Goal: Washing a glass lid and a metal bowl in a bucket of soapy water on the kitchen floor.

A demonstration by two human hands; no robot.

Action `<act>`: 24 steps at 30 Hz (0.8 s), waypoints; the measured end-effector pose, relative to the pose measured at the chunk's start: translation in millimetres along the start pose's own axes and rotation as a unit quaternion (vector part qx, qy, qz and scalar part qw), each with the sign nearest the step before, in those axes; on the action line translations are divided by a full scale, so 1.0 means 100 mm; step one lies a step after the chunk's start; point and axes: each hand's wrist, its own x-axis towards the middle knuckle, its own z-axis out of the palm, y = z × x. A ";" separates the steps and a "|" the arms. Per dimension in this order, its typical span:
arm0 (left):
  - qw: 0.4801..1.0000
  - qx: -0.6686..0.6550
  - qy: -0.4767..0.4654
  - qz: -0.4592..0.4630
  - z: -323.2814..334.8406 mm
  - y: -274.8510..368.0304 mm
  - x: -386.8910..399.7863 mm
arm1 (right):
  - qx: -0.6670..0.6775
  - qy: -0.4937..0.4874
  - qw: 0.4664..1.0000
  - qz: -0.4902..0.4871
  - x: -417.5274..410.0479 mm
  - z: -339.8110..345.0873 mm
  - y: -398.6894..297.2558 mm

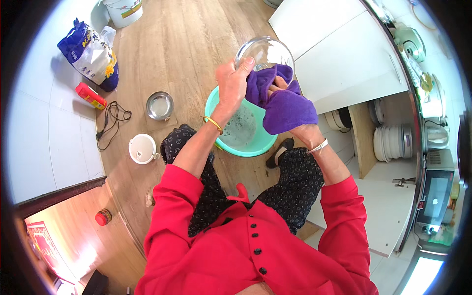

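My left hand grips the near left rim of a clear glass lid, tilted above the far side of a mint-green plastic basin. A purple cloth is in my right hand, whose fingertips show between its folds. The cloth lies against the lid's near right part and hangs over the basin's right side. Soapy water with bubbles stands in the basin, which sits on the floor between my feet.
At left on the floor are a metal bowl, a white lid, a black cable, a red bottle and a large bag. An open cabinet holding stacked plates stands at right.
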 end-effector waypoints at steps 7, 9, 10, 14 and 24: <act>1.000 0.023 0.009 -0.005 0.04 -0.09 -0.04 | -0.165 0.026 0.984 -0.059 -0.02 -0.05 0.15; 1.000 0.013 0.010 -0.004 0.04 -0.06 -0.04 | -0.143 0.012 0.989 -0.043 -0.04 -0.08 0.06; 1.000 0.003 0.013 -0.002 0.03 -0.03 -0.05 | -0.120 -0.002 0.992 -0.028 -0.04 -0.09 0.03; 0.998 0.034 -0.038 0.030 0.07 0.11 -0.12 | -0.135 0.042 0.989 -0.052 -0.05 -0.08 0.13; 0.996 -0.002 -0.011 0.089 0.07 0.14 -0.11 | 0.031 0.028 0.997 0.070 0.02 -0.02 -0.10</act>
